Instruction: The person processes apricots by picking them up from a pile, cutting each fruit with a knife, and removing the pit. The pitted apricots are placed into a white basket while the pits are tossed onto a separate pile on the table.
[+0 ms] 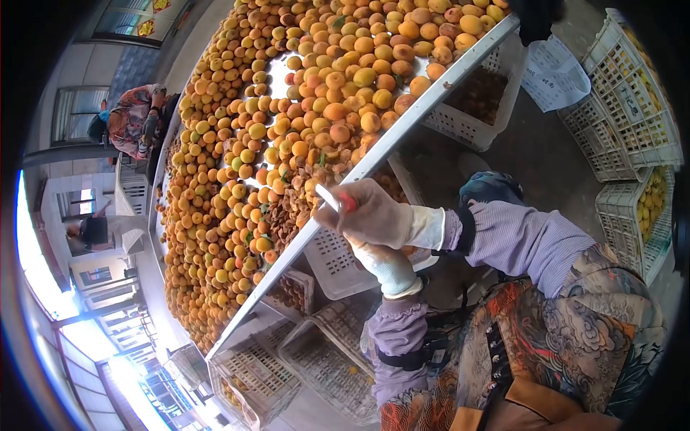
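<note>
My right hand (pixel 377 212), in a stained light glove, is closed around a small knife-like tool with a white end (pixel 327 197) and a red part (pixel 348 202). Just below it, my left hand (pixel 384 266), also gloved, is pressed against the right one with its fingers curled. What the left hand holds, if anything, is hidden behind the right. Both hands are over the metal rim (pixel 287 243) of a sloping table. Beside them on the table lie a heap of brownish opened fruit pieces (pixel 291 208) and many whole orange-yellow apricots (pixel 334 111).
White plastic crates (pixel 338 269) stand beneath the rim, one (pixel 474 115) with dark brown contents. Stacked crates of yellow fruit (pixel 652 205) are at right, near a printed sheet (pixel 555 75). Another person (pixel 133 118) works across the table. A dark-gloved hand (pixel 535 18) shows at top.
</note>
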Action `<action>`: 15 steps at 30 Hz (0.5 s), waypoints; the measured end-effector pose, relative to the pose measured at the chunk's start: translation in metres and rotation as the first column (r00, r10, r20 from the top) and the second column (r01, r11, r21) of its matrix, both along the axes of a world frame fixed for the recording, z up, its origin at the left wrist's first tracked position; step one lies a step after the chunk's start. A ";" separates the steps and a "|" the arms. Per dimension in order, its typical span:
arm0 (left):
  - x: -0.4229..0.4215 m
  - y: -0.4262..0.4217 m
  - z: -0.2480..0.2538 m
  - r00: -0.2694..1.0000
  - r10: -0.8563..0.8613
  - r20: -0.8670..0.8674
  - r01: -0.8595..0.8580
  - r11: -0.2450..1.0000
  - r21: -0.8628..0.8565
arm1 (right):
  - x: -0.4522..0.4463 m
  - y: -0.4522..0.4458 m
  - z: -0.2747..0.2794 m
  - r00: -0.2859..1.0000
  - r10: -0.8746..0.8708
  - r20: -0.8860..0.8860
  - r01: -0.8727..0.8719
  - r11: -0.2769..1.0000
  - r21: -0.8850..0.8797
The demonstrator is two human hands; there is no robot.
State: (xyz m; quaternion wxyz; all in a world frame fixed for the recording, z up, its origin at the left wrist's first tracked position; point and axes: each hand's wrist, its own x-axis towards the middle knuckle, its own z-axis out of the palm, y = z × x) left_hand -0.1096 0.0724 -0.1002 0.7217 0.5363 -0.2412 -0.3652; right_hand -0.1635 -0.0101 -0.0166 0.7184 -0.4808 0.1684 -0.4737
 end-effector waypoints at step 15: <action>-0.004 0.001 0.017 0.987 -0.005 0.159 -0.006 0.997 0.072 | 0.014 -0.006 -0.021 0.994 -0.005 0.107 -0.026 0.958 0.286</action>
